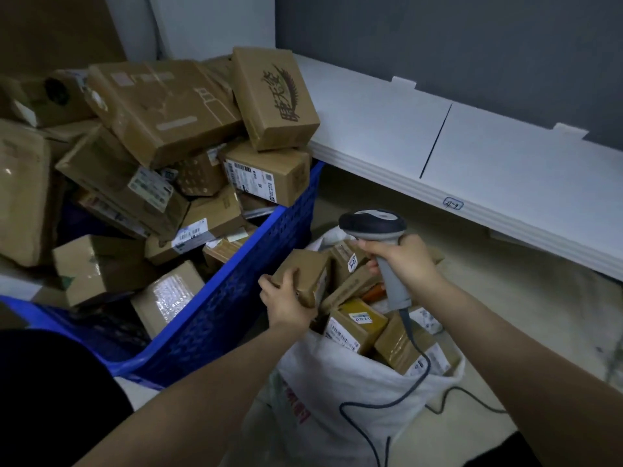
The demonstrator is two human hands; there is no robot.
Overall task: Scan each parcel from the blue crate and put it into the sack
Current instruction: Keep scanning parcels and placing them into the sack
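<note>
Left hand [286, 299]: fingers curled round a small parcel [305, 276], held over the mouth of the sack [337, 389].
Right hand [409, 261]: closed round the handle of the scanner [374, 222], above the sack.
Risk: sack brimful, so the parcel may slide off; the cable [381, 404] crossing its rim may snag.
Blue crate [236, 298]: heaped above its wall; top boxes [274, 96] could topple.
Unclear: the parcel's label; whether scanned.

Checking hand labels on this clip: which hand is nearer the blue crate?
Left. The left hand, gripping a small parcel, is just beside the wall of the blue crate; the right hand, holding the scanner, is farther off over the sack.
</note>
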